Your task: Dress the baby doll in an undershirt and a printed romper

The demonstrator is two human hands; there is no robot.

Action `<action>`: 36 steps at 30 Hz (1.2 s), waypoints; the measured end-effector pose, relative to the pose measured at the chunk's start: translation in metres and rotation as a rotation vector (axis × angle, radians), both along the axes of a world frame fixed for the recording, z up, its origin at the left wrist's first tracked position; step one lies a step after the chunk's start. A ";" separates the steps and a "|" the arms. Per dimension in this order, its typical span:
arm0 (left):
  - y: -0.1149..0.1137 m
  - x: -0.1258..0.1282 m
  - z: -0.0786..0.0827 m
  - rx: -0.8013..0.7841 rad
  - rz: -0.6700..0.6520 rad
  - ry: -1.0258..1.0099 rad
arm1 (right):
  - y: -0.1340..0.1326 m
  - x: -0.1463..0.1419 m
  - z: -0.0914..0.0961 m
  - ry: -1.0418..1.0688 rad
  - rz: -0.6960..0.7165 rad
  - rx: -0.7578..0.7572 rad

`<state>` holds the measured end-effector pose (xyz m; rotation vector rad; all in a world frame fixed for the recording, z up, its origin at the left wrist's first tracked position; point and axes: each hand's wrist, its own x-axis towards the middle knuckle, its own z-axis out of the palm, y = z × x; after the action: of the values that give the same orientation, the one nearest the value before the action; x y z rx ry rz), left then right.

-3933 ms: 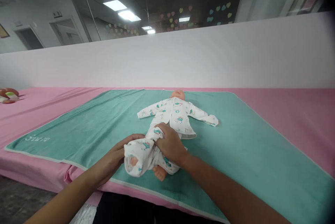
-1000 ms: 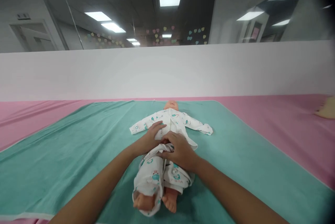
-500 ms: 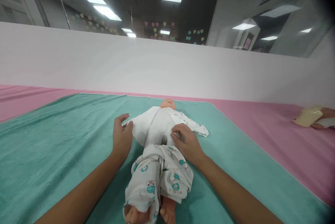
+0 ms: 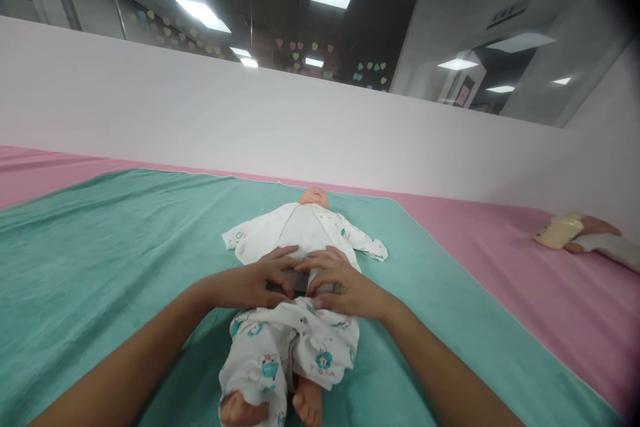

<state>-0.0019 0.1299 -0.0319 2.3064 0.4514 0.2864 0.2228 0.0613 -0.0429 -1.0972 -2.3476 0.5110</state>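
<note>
A baby doll (image 4: 315, 196) lies on its back, head away from me and feet towards me. It wears a white jacket (image 4: 270, 230) with printed sleeves, spread at the front, and white printed trousers (image 4: 287, 344). My left hand (image 4: 253, 280) rests over the left side of the belly, fingers bent and apart, its thumb near the waistband. Opposite it, my right hand (image 4: 345, 284) lies on the belly with fingers spread, its thumb touching the waistband. A dark gap shows between the hands. The doll's bare feet (image 4: 307, 400) stick out of the trouser legs.
A green cloth (image 4: 125, 247) lies under the doll over a pink sheet (image 4: 480, 240). On the right lies another figure (image 4: 600, 240) with a pale yellow piece (image 4: 559, 230). Behind stands a white wall (image 4: 200, 114) below a window (image 4: 340, 40).
Both hands have moved inward and closer to me, meeting over the belly above the waistband. My left hand has left the jacket's left side, which now lies flatter with its sleeve showing.
</note>
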 end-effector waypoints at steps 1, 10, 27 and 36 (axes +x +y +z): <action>0.000 -0.002 0.002 -0.006 -0.020 0.005 | -0.002 -0.001 0.003 -0.021 0.033 -0.021; -0.007 0.003 0.006 -0.119 0.044 -0.128 | -0.006 -0.013 -0.002 0.055 -0.100 0.020; -0.001 0.011 -0.020 -0.969 0.335 -0.586 | 0.011 -0.014 -0.028 0.290 -0.412 0.272; -0.007 0.002 -0.005 -0.861 0.045 -0.341 | -0.004 -0.016 -0.007 0.511 -0.189 -0.274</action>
<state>-0.0002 0.1232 -0.0369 1.3784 0.3554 0.4023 0.2068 0.0575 -0.0496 -1.1307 -1.7493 0.9377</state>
